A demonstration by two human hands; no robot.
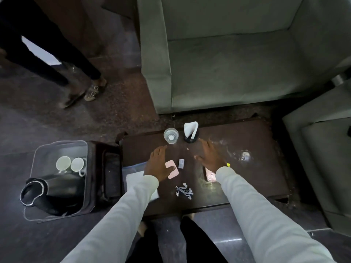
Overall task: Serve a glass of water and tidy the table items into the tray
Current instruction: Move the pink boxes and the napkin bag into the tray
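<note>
Clear round glass of water [171,135] stands at the far edge of the dark glossy counter [256,177], just beyond both hands; left hand [158,164] and right hand [211,157] spread flat, grasping nothing.

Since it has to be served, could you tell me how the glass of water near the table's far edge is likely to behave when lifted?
The glass of water looks like clear, smooth glass, so probably fragile and somewhat slippery. Water seems to be inside, so it is likely heavy for its size and could spill if tilted. Standing close to the napkin holder, it may knock it.
</note>
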